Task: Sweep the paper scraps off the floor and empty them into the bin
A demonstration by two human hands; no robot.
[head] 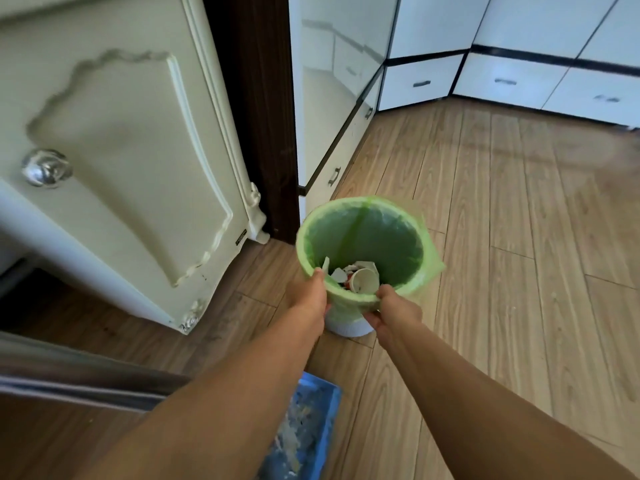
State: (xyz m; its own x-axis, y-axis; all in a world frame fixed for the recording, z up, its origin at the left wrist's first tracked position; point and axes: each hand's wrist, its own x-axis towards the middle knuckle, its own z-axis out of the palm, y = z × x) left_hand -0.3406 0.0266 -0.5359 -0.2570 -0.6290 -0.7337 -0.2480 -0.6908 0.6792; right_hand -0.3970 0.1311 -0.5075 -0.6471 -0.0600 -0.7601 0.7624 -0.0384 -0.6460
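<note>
Your left hand (310,299) and right hand (393,315) both grip the near rim of the green-lined bin (367,237), with paper scraps (349,273) lying inside.

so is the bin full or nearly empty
Nearly empty. The bin shows bare green liner down most of its inside, with only a paper cup and a few paper scraps at the bottom.
</note>
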